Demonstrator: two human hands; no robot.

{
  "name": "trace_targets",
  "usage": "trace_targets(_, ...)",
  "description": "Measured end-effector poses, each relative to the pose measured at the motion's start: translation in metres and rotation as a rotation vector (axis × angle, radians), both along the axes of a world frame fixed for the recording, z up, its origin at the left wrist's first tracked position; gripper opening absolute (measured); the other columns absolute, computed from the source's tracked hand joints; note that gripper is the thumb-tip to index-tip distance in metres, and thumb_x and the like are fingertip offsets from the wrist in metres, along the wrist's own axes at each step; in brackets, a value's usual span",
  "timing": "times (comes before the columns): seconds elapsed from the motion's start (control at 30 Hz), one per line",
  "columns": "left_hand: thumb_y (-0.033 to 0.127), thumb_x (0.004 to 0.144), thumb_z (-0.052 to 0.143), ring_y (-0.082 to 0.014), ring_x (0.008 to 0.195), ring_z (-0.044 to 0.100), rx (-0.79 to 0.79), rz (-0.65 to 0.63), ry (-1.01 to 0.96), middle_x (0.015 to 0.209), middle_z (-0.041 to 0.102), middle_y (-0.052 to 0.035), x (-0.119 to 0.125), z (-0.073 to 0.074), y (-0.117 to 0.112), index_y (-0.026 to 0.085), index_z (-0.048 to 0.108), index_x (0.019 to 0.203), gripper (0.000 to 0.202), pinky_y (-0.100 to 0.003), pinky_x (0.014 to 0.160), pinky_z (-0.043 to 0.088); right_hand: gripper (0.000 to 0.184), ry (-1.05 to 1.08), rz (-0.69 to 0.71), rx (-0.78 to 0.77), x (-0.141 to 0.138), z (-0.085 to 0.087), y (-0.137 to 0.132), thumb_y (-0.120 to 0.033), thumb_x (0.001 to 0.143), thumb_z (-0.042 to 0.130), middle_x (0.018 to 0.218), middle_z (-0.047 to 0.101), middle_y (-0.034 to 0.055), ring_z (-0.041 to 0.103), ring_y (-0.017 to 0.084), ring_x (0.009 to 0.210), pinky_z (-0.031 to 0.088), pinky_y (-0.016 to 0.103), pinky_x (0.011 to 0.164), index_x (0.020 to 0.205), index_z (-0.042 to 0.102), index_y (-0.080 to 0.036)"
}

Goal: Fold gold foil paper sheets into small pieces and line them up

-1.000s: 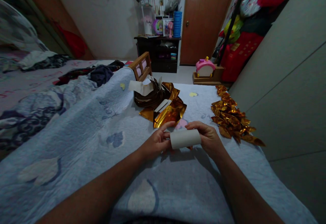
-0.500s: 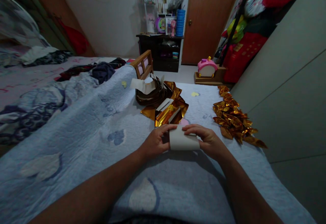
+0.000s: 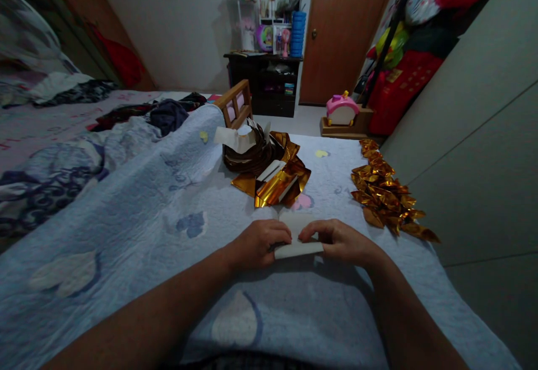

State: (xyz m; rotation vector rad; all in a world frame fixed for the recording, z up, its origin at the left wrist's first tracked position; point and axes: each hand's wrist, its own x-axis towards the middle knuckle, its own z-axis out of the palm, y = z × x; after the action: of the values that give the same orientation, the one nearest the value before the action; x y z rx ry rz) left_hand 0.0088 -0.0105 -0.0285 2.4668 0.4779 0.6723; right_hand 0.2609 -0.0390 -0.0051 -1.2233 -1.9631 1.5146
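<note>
A sheet of pale paper point(image 3: 299, 250) lies between my hands on the bed, its near edge rolled up into a fold and its far part flat. My left hand point(image 3: 263, 241) is closed on the left end of the fold, fingertips pressing on top. At the right end, my right hand point(image 3: 342, 240) pinches the same paper with thumb below and fingers bent over it. Just beyond lie shiny gold foil sheets point(image 3: 275, 188) with white backs showing. Behind them sits a thick curled stack of paper point(image 3: 244, 157).
To the right, a row of folded gold foil pieces point(image 3: 386, 193) runs along the bed edge. The pale blue quilt point(image 3: 218, 280) covers the bed. A wooden bed rail point(image 3: 235, 103), a dark cabinet point(image 3: 263, 87) and a pink toy point(image 3: 342, 109) stand farther back.
Both hands have moved slightly down and closer together. The paper's near side has gone from a broad curve to a narrow fold, and its far part now shows flat.
</note>
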Motion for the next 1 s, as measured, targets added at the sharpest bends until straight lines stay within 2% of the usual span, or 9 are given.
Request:
trace_targets(0.1, 0.014, 0.085, 0.055, -0.0182, 0.08, 0.069, -0.041, 0.007, 0.002, 0.086, 0.074, -0.0077, 0.001, 0.0, -0.001, 0.016, 0.069, 0.088, 0.015, -0.026, 0.073, 0.051, 0.023, 0.014, -0.001, -0.039, 0.001, 0.004, 0.0, -0.029, 0.078, 0.069, 0.061, 0.06, -0.0033, 0.047, 0.009, 0.051, 0.034, 0.019, 0.048, 0.097, 0.075, -0.017)
trace_targets(0.27, 0.027, 0.094, 0.054, -0.016, 0.071, 0.064, -0.102, 0.038, 0.023, 0.074, 0.069, -0.0061, 0.003, 0.006, -0.004, 0.016, 0.068, 0.08, 0.022, -0.024, 0.065, 0.046, 0.026, 0.155, -0.02, -0.118, -0.001, 0.006, -0.002, -0.042, 0.084, 0.067, 0.067, 0.062, -0.001, 0.054, 0.011, 0.059, 0.041, 0.021, 0.053, 0.089, 0.072, -0.017)
trace_targets(0.43, 0.034, 0.09, 0.061, -0.0131, 0.063, 0.058, -0.358, 0.139, -0.025, 0.072, 0.066, -0.0021, 0.002, 0.012, -0.004, 0.015, 0.07, 0.086, 0.021, -0.022, 0.059, 0.042, 0.023, 0.105, -0.015, -0.052, -0.003, 0.002, -0.001, -0.037, 0.086, 0.064, 0.064, 0.057, -0.0021, 0.05, 0.011, 0.059, 0.039, 0.022, 0.055, 0.076, 0.067, -0.017)
trace_targets(0.57, 0.033, 0.09, 0.061, -0.0127, 0.063, 0.056, -0.486, 0.255, -0.126, 0.067, 0.062, -0.0001, 0.002, 0.013, -0.003, 0.015, 0.067, 0.077, 0.023, -0.022, 0.059, 0.041, 0.019, 0.015, -0.039, -0.004, -0.005, -0.001, 0.0, -0.031, 0.084, 0.061, 0.063, 0.056, -0.0021, 0.049, 0.011, 0.058, 0.037, 0.023, 0.054, 0.071, 0.064, -0.018)
trace_targets(0.77, 0.026, 0.089, 0.062, -0.013, 0.064, 0.057, -0.421, 0.43, -0.089, 0.068, 0.064, 0.0005, 0.008, 0.01, 0.001, 0.016, 0.066, 0.073, 0.02, -0.023, 0.061, 0.041, 0.014, -0.117, -0.16, 0.087, -0.01, -0.003, 0.001, -0.028, 0.083, 0.057, 0.065, 0.057, -0.0009, 0.049, 0.013, 0.058, 0.035, 0.024, 0.054, 0.076, 0.064, -0.018)
trace_targets(1.0, 0.024, 0.087, 0.065, -0.0151, 0.068, 0.062, -0.327, 0.532, -0.009, 0.072, 0.068, -0.001, 0.011, 0.006, 0.005, 0.016, 0.068, 0.075, 0.014, -0.025, 0.064, 0.042, 0.01, -0.249, -0.344, 0.21, -0.016, -0.006, 0.003, -0.021, 0.081, 0.056, 0.066, 0.061, 0.0002, 0.053, 0.015, 0.062, 0.036, 0.026, 0.059, 0.072, 0.06, -0.02)
